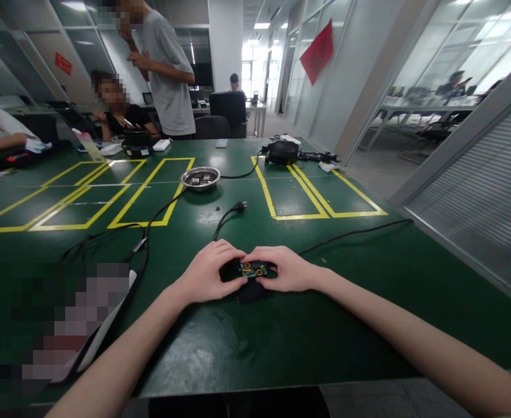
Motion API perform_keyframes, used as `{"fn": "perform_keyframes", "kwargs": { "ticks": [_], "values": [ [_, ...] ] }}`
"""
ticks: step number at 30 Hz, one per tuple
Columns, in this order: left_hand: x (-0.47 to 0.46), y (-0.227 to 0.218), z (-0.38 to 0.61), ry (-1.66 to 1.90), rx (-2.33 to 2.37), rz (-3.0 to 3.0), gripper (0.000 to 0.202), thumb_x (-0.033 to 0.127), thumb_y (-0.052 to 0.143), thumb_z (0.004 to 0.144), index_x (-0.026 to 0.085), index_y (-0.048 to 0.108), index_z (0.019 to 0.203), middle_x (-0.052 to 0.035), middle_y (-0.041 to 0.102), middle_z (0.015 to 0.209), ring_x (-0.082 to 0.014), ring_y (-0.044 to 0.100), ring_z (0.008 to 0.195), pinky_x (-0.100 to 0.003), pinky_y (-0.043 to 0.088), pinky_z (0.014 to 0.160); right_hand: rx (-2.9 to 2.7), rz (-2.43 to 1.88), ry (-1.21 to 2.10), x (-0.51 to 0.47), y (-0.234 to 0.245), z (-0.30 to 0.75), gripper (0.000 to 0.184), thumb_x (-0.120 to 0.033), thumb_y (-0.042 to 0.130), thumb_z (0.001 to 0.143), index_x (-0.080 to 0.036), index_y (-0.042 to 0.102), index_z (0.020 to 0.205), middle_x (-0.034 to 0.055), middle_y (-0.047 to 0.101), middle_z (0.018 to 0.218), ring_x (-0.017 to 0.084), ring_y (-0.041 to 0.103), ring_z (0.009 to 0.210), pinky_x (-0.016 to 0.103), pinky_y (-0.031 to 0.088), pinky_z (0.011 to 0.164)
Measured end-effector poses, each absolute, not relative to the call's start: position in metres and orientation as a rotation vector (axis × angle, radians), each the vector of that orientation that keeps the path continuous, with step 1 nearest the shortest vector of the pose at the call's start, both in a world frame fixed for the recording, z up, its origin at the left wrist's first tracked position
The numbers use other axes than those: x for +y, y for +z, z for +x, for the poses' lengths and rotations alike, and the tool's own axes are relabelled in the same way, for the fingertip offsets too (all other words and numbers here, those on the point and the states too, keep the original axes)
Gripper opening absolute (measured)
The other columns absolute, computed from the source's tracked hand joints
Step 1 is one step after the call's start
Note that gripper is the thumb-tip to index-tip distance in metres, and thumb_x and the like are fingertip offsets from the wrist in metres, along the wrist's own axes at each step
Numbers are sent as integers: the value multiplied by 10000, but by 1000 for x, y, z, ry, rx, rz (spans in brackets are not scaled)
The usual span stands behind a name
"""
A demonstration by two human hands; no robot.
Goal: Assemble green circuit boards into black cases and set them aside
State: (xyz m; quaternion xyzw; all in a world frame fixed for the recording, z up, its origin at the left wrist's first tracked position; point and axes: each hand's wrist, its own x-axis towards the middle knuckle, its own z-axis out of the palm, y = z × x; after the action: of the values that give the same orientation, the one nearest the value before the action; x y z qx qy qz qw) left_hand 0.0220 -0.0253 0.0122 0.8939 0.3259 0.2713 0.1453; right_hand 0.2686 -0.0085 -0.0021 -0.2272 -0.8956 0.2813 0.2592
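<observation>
Between my two hands is a small green circuit board (254,270) with round copper-coloured parts on it. My left hand (214,273) grips its left side, thumb below and fingers above. On the other side my right hand (284,269) holds the board the same way, its fingertips close to those of the left. A flat black piece (255,292) lies on the green table (325,337) just under the board; whether it is joined to the board I cannot tell. Beyond my hands lies a black power plug (240,206) on its cord.
A metal bowl (200,179) with small metal parts stands further back. Yellow tape (301,217) marks rectangles on the table. A black case (281,152) sits at the far edge. Cables run left and right, and a blurred-out flat object (81,325) lies at left. Several people are beyond.
</observation>
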Motion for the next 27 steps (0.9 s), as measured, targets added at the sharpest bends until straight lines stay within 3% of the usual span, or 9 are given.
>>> {"fn": "perform_keyframes", "kwargs": {
  "ticks": [3,7,11,15,17,20,24,27],
  "values": [
    [-26,11,24,698,995,2553,367,306,767,806,177,675,1136,-75,707,991,-254,658,929,-400,552,823,-2346,-659,765,-11,0,268,393,-159,680,792,-191,650,1182,69,721,1072,203,688,916,318,549,826],
    [-25,10,24,674,1069,2496,460,257,796,754,178,663,1187,-114,682,1150,-279,656,1073,-434,568,942,-2263,-756,753,-9,4,271,391,-100,620,749,-190,610,1130,56,682,1052,141,597,744,250,512,645],
    [-24,8,22,655,1099,2483,564,280,803,764,165,638,1291,-148,659,1262,-308,629,1191,-480,551,1036,-2283,-758,604,-4,10,280,316,-85,556,791,-193,621,1081,96,645,1173,139,616,791,251,512,662],
    [-24,5,22,652,1075,2490,610,304,784,796,170,603,1363,-154,651,1339,-308,588,1293,-482,528,1098,-2396,-1080,422,7,13,294,117,-251,580,916,-199,671,967,42,705,866,161,626,697,272,448,634],
    [-23,4,23,642,1054,2494,606,306,772,809,175,595,1373,-151,641,1376,-303,564,1340,-476,509,1129,-2462,-1272,367,11,14,299,195,-351,571,952,-207,688,894,20,684,715,169,611,638,276,388,603],
    [-23,2,24,640,1064,2494,601,315,759,818,194,589,1381,-144,634,1402,-302,560,1357,-486,502,1138,-2470,-1460,341,8,17,302,292,-431,571,947,-205,671,792,22,665,652,170,589,591,276,321,563],
    [-21,4,25,626,1072,2522,577,316,744,826,174,591,1364,-157,634,1410,-305,555,1362,-500,500,1137,-2406,-1361,576,-6,23,303,195,-330,565,912,-192,663,815,24,679,702,167,597,616,267,386,576],
    [-19,4,26,632,1046,2549,555,292,732,823,164,598,1346,-152,639,1413,-305,531,1387,-504,490,1147,-2376,-1228,678,-13,21,301,240,-323,517,971,-184,697,895,49,727,811,175,640,682,271,454,617]
  ]
}}
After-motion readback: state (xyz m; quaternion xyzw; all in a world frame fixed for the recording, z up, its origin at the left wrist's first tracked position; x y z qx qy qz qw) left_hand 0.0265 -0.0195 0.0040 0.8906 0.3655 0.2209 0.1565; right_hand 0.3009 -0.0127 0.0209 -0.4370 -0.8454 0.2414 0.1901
